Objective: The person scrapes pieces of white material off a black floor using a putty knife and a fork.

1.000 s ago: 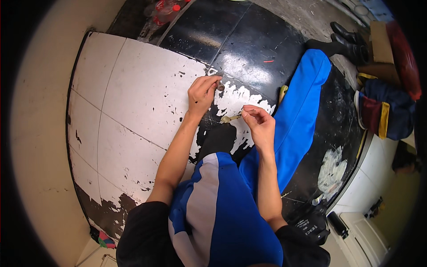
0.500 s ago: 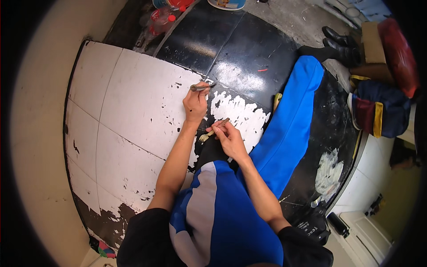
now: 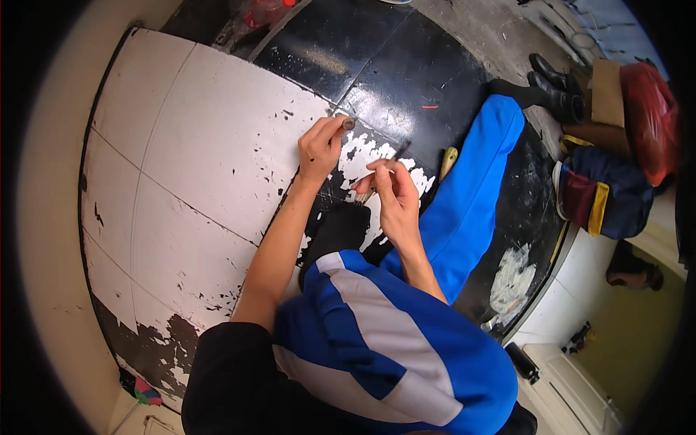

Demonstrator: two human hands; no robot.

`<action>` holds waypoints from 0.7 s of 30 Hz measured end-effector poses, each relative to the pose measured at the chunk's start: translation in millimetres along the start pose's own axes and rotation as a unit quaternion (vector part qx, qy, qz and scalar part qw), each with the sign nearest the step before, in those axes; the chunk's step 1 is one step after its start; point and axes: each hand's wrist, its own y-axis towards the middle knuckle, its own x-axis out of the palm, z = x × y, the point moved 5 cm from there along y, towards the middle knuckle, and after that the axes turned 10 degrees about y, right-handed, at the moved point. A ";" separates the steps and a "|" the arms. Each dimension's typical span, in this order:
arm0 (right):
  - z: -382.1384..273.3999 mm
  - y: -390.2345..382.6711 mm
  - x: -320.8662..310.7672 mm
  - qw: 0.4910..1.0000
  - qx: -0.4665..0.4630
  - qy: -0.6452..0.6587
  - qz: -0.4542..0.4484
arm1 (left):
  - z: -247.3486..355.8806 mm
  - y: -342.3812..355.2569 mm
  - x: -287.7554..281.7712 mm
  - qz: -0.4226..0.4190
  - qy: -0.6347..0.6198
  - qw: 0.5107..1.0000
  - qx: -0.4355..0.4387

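Note:
I sit on a black tiled floor (image 3: 406, 65) that is partly covered in flaking white paint (image 3: 196, 167). My left hand (image 3: 317, 148) is closed around a short rod-like tool whose grey round end (image 3: 349, 123) sticks out above the fist, at the edge of the white paint. My right hand (image 3: 395, 199) is just to its right and pinches a thin stick-like tool (image 3: 365, 193), which looks like a small brush, with a dark tip pointing up past the fingers. My legs in blue trousers (image 3: 471, 203) stretch out beneath my arms.
A wooden-handled tool (image 3: 448, 161) lies on the floor beside my leg. Black boots (image 3: 554, 87), a cardboard box (image 3: 605, 94), a red bag (image 3: 649, 116) and a dark blue bag (image 3: 605, 192) stand at the right. A pale wall (image 3: 51, 239) curves along the left.
My right hand has moved left, closer to my left hand, and turned the thin tool. My left hand has shifted a little along the edge of the white paint.

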 end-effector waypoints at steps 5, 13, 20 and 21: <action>-40.2 4.2 29.3 0.960 -0.025 -0.279 0.001 | 4.6 -1.0 -10.5 -0.014 0.011 1.000 0.002; -92.5 -7.8 52.0 0.899 -0.080 -0.426 -0.059 | 9.5 1.2 -8.4 -0.022 -0.005 1.000 0.003; -104.5 8.8 55.5 0.793 -0.025 -0.600 -0.098 | 8.5 1.5 -5.9 -0.016 0.000 1.000 0.026; -103.3 13.1 55.4 0.783 -0.039 -0.612 -0.107 | 8.1 1.3 -5.3 -0.015 0.004 0.999 0.032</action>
